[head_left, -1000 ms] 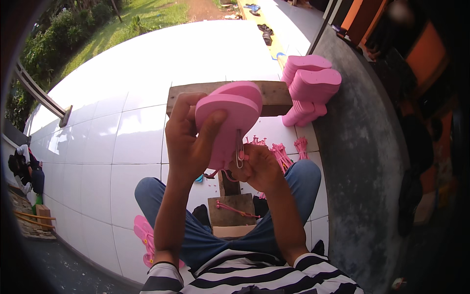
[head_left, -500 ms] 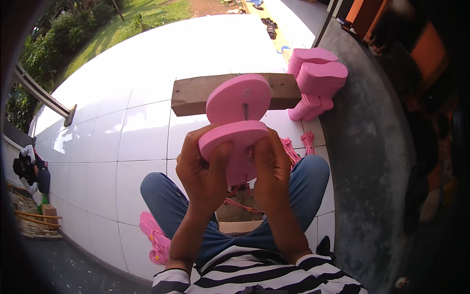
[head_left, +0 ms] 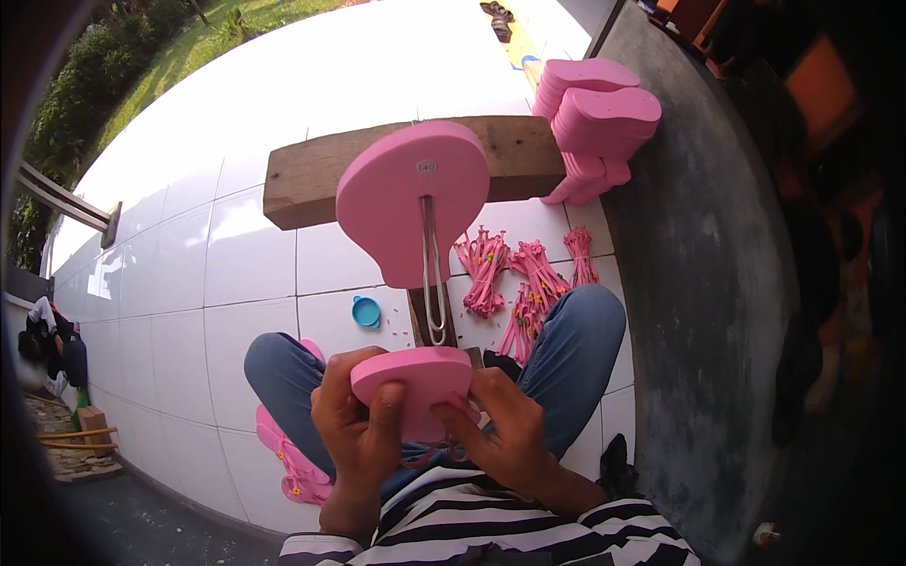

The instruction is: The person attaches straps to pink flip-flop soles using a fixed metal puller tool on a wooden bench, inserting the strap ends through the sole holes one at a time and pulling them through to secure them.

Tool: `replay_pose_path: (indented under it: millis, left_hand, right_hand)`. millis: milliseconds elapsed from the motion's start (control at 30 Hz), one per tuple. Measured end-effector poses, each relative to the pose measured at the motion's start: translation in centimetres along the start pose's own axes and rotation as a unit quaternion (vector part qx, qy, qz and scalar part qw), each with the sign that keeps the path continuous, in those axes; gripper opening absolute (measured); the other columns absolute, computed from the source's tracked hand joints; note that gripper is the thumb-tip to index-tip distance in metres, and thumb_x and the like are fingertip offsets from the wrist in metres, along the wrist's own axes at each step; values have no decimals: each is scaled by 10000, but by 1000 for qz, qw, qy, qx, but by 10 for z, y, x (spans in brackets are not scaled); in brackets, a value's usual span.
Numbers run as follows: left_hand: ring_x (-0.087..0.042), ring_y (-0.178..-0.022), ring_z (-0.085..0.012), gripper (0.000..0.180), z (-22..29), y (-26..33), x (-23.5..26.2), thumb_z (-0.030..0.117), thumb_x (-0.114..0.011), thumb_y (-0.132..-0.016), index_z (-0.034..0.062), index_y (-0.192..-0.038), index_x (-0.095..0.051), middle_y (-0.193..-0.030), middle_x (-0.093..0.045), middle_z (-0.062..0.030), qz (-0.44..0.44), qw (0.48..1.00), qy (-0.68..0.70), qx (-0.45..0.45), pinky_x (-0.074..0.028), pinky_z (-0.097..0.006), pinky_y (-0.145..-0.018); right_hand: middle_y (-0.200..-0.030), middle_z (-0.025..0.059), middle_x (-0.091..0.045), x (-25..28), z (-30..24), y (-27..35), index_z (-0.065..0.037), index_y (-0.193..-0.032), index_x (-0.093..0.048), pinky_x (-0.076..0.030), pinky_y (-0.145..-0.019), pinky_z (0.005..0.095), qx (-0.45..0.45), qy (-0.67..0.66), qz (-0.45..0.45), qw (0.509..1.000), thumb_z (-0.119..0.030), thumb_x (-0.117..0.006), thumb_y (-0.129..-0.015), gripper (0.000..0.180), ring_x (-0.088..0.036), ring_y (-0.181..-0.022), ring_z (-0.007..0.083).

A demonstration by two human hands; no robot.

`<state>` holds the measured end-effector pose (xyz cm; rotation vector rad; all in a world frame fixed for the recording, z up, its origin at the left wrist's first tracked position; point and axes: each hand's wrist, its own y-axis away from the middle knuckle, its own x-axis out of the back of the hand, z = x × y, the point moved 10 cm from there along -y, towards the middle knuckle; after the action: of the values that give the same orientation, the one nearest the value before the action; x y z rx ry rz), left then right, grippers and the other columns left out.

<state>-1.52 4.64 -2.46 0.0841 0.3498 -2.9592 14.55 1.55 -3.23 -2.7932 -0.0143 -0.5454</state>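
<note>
Since the earlier frame, the held pink sole (head_left: 421, 401) has moved down toward your torso, apart from the metal loop (head_left: 431, 274). It sits between your left hand (head_left: 351, 429) and right hand (head_left: 505, 429), neither nearer; fingers of both grasp its opposite edges. Its long axis appears to run toward you, rounded end facing the loop. Finish: plain, thick, smooth-edged; thin pink strap (head_left: 415, 462) beneath. Whether the right fingers also pinch the strap, you cannot tell.

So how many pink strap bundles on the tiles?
4 visible: the leftmost bundle, the middle bundle, the lower bundle just below that, by the right knee, and the rightmost bundle. Some overlap; the knee may hide more.
</note>
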Motion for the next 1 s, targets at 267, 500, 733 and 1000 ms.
replay_pose_path:
  millis: [267,500,733,1000]
  left_hand:
    - [-662,-796,-116,394,-33,-17,-16,142,-842,-756,-16,-1033,-610,-891,-689,-75,-123,981,-47,141,-535,-246,-697]
    - [-664,-802,-150,316,-95,-14,18,131,-766,-826,-25,-1048,-605,-903,-676,-83,-16,968,32,248,-533,-269,-745]
    - [-677,-836,-195,269,-138,11,1,134,-577,-967,-21,-1182,-530,-990,-670,-121,52,908,287,302,-536,-311,-796]
    - [-650,-921,-283,253,-233,23,-24,187,-622,-920,72,-1141,-575,-1039,-656,-173,-285,886,-334,145,-527,-390,-830]
  right_hand:
    - [-983,189,-665,-5,37,-11,-5,-1311,-536,-546,-736,355,-83,-150,-103,980,-264,-651,-928,477,-692,-876,254]
    - [-881,111,-668,-39,119,49,-33,-1251,-570,-489,-701,303,-251,-181,-250,917,-333,-614,-956,423,-593,-737,125]
    - [-877,91,-663,9,122,71,-17,-1227,-578,-476,-706,265,-285,-125,-143,940,-254,-627,-955,365,-568,-742,98]
    - [-1233,79,-598,215,200,149,-5,-1348,-470,-466,-934,282,-181,-252,357,881,-251,-576,-994,444,-600,-1067,148]
